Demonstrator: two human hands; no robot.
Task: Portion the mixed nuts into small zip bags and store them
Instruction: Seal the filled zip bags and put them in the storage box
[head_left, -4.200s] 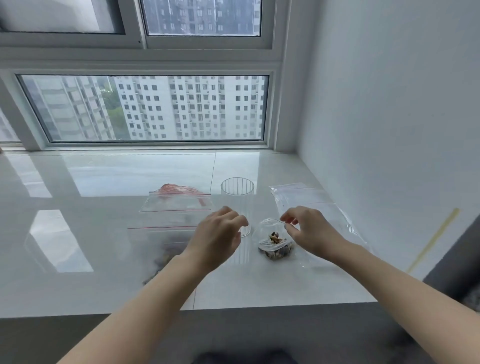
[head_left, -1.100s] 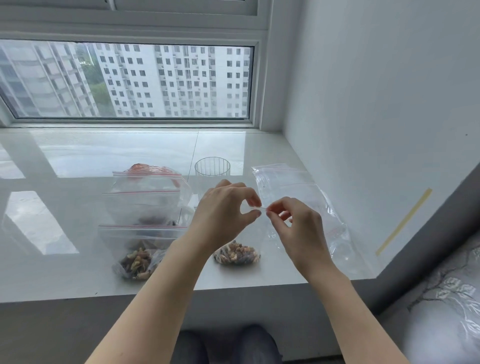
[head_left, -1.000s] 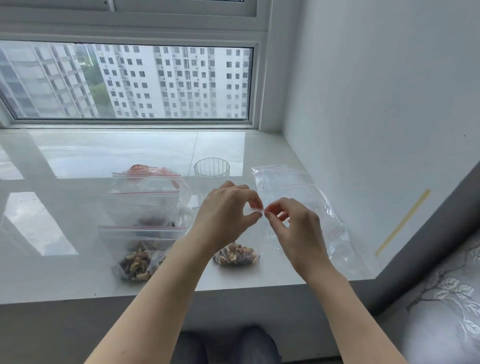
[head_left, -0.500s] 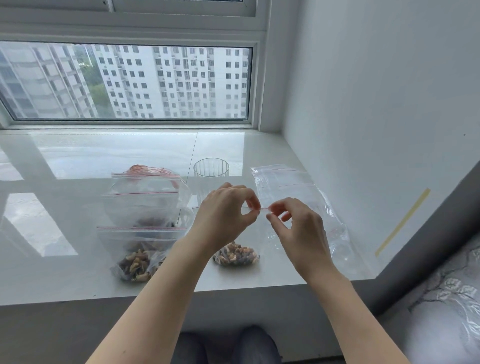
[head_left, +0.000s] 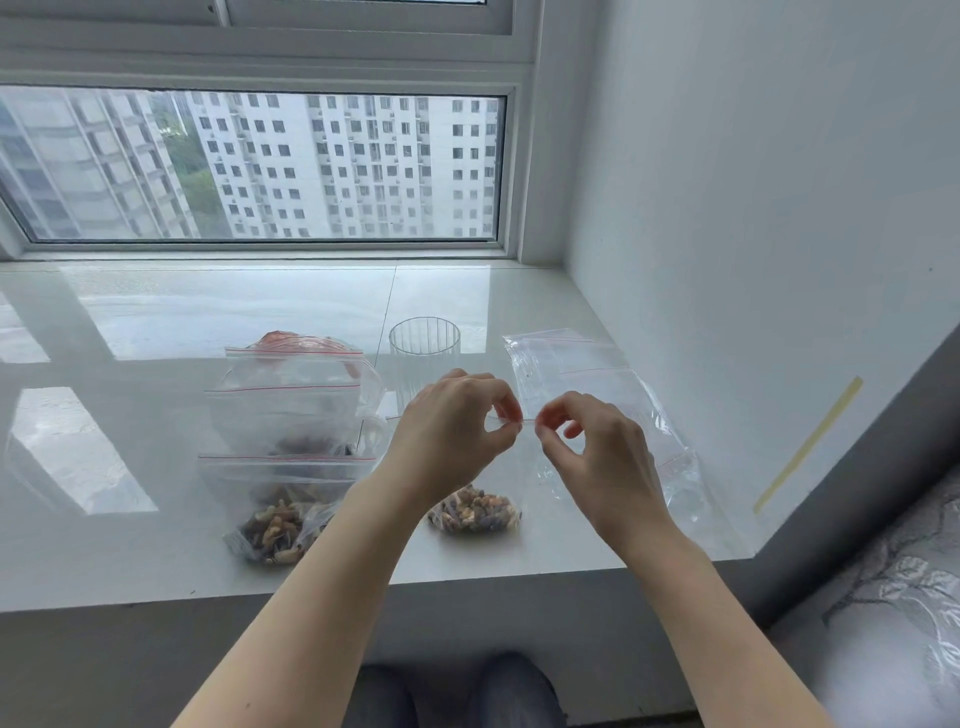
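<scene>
A small clear zip bag (head_left: 475, 512) with mixed nuts in its bottom stands upright near the sill's front edge. My left hand (head_left: 454, 434) and my right hand (head_left: 597, 457) each pinch its red-lined top strip between thumb and forefinger, fingertips a short gap apart. To the left, a larger zip bag of mixed nuts (head_left: 275, 519) lies on the sill. Behind that one stands another clear zip bag (head_left: 296, 400) with dark contents at its bottom.
A ribbed clear glass (head_left: 425, 358) stands behind my hands. Empty zip bags (head_left: 587, 384) lie flat to the right, by the white wall. A red-topped packet (head_left: 298, 340) peeks out behind the left bags. The white sill (head_left: 130, 545) ends just below the nuts.
My fingertips have drawn a little apart along the small bag's top strip. Compared with four seconds ago, the bag stands upright with its top lifted and the view has tilted down.
</scene>
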